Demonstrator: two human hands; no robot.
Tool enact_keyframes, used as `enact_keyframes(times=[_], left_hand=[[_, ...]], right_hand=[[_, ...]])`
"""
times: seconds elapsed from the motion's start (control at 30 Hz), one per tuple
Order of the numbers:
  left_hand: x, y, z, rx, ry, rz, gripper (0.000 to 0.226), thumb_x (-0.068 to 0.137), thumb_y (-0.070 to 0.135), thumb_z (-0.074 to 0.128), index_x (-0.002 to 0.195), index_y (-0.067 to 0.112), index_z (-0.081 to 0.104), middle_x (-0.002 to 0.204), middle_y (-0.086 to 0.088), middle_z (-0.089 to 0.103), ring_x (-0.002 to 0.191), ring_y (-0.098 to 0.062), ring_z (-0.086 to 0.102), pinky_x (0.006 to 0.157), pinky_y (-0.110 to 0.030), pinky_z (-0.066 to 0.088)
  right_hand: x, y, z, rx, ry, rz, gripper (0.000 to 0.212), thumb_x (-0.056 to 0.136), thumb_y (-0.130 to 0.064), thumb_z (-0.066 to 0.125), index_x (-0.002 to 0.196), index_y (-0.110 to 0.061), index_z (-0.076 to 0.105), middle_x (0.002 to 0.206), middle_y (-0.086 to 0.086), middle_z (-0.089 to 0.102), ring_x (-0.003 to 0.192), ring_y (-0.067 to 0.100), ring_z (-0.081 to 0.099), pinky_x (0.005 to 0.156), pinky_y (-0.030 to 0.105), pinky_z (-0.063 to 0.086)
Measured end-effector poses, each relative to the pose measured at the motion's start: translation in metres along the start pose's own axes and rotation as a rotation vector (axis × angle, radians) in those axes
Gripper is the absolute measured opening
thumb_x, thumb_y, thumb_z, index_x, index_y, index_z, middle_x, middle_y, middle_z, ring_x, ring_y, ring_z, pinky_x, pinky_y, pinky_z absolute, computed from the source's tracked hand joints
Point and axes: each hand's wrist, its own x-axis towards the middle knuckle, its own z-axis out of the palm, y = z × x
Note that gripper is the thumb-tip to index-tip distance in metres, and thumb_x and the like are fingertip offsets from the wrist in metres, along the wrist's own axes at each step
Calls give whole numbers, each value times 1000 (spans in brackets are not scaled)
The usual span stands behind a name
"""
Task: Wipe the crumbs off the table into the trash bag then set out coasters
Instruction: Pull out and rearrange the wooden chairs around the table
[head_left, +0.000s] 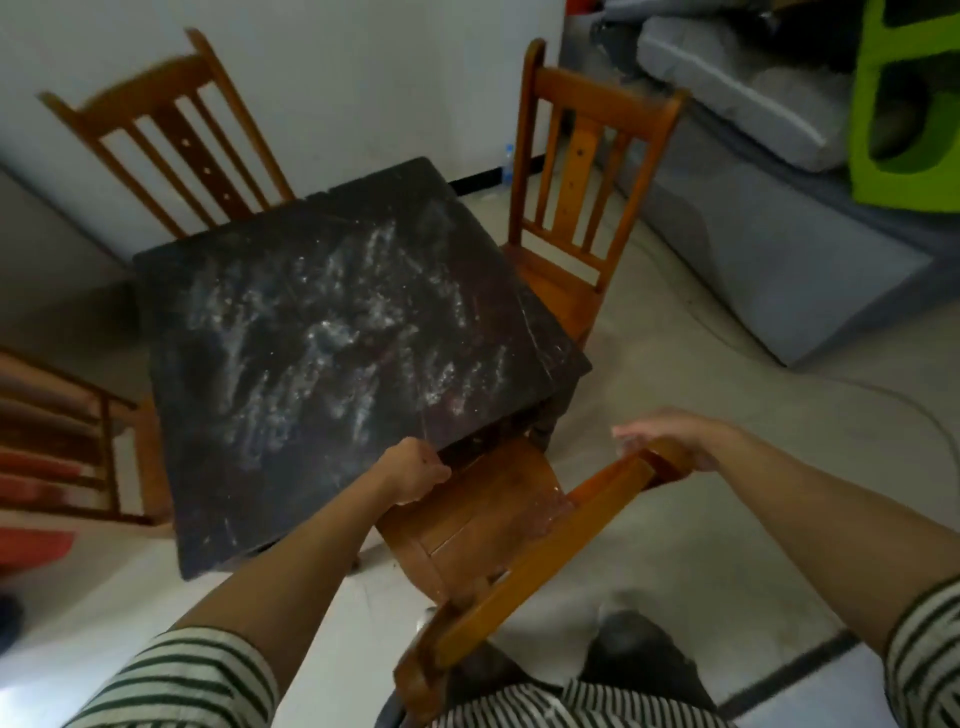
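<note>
The right hand (670, 441) lays loose fingers (631, 432) on the chair (493, 509) back, probably to clear access to the crumbs (332, 332) on the bench (208, 467); the left hand (415, 475) is curled, and I cannot tell whether it holds anything.

One head-worn wide-angle view, faced forward and steeply down from above, table (322, 332) near at centre, left hand (415, 470) and right hand (670, 436) low in frame, chair (493, 509) closest below, far wall (363, 78) bowed across the top.
</note>
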Motion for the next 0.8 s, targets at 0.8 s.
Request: enact_keyframes(times=[0.8], left_hand=[[-133, 49, 179, 131, 624, -410, 48, 102, 50, 23, 78, 23, 56, 67, 6, 55, 66, -9, 57, 66, -26, 49]], right_hand=[[-43, 10, 24, -1519, -475, -594, 59, 78, -35, 73, 131, -28, 47, 123, 1, 54, 102, 19, 59, 79, 30, 53]])
